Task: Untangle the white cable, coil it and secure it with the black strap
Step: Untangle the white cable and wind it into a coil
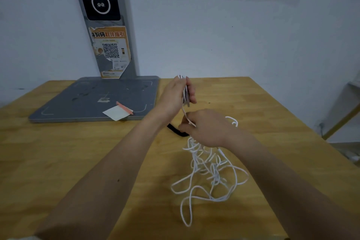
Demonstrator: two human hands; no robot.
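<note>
White cable [206, 171] is mostly lying in a loose tangle on the wooden table [68, 152], right under our right wrist. We're gripping a few coiled loops in our left hand [175, 95] — fingers curled closed around them, held up off the table. Our right hand [204, 126] is pinching the strand running down from that bundle. The black strap [175, 129] is sitting on the table just beside the right hand — partly hidden.
</note>
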